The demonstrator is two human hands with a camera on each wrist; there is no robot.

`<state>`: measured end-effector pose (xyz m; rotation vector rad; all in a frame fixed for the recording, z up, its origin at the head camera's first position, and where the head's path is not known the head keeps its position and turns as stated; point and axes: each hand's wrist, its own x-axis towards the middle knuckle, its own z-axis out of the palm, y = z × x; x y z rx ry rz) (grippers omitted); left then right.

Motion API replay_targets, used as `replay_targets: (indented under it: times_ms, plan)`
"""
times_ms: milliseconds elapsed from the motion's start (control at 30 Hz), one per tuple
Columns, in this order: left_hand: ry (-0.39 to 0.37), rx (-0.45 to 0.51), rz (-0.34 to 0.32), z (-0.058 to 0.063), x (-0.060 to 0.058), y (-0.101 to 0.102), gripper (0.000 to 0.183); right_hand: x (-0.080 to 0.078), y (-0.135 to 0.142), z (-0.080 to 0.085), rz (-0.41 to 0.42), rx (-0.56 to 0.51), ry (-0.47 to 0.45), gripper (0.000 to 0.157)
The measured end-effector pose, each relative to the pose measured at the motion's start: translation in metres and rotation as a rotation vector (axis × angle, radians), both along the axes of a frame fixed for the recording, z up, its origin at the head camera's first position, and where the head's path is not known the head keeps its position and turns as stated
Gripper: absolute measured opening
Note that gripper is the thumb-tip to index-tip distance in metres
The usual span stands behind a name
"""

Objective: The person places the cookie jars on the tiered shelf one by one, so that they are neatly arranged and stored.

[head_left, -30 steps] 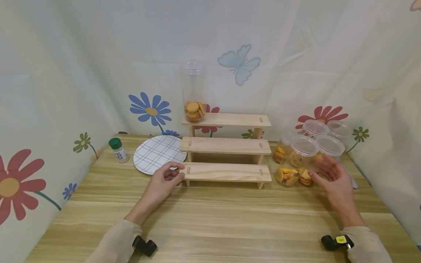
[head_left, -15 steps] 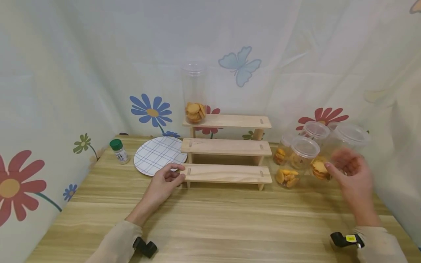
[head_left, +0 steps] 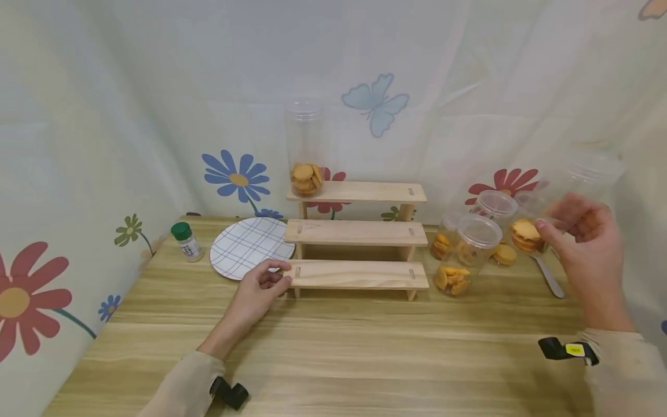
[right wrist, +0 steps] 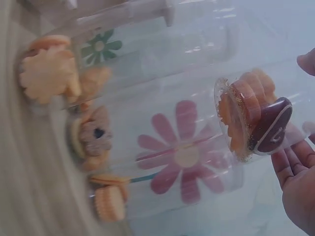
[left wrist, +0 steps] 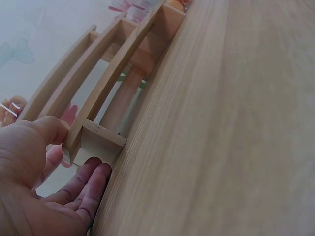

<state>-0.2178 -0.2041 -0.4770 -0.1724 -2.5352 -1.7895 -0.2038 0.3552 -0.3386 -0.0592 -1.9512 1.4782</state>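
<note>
Hands [head_left: 257, 289] [head_left: 594, 249] well apart, gripping shelf [head_left: 359, 273] edge, holding jar [head_left: 581, 178] seemingly off table [head_left: 333, 347]

six jars [head_left: 591, 174], three shelves [head_left: 356, 274], one plate [head_left: 250, 246], one bottle [head_left: 187, 243], one utensil [head_left: 549, 278]

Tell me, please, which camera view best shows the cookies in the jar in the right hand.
The right wrist view shows these cookies best: they appear large, including a dark brown cookie with a pale outline. The head view shows them smaller, beside the right hand; the left wrist view shows none of them.
</note>
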Motion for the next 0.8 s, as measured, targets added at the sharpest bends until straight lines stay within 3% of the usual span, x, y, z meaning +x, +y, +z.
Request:
replay_targets:
  times_ms: [200,433,567,800]
  plan:
    - [0.004,-0.002,0.002,0.001,0.0,0.0,0.027,-0.01,-0.011,0.03,0.019,-0.02,0.038,0.058]
    - [-0.001,0.002,0.0,0.0,0.002,-0.001,0.027,-0.031,-0.038,0.048,0.211,-0.124,0.155,0.055]
    - [0.001,0.005,-0.001,0.0,0.002,-0.001,0.027,-0.044,-0.057,0.051,0.267,-0.108,0.175,0.054]
    - [0.002,0.003,-0.001,0.001,0.0,0.001,0.027,-0.06,-0.093,0.057,0.251,0.045,0.096,0.055]
